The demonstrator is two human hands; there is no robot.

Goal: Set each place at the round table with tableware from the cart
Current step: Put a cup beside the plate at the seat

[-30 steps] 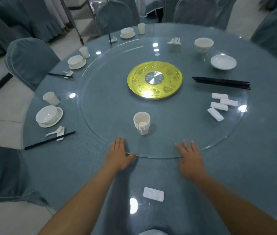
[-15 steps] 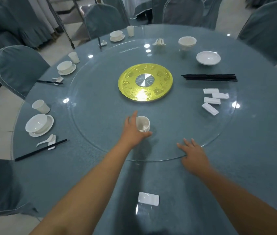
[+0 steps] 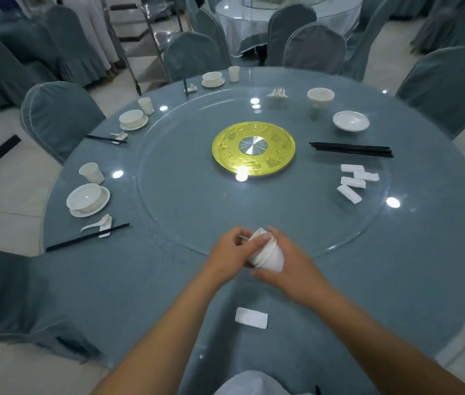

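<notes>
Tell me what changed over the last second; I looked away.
The stack of cups left the glass turntable: the left hand took it, and now both hands hold it tilted near the table edge, the right hand underneath. The set places and the chopstick rest stayed put.

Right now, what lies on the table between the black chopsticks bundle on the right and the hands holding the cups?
In the head view, four white chopstick rests lie between the chopsticks bundle and the hands gripping the stacked cups.
</notes>
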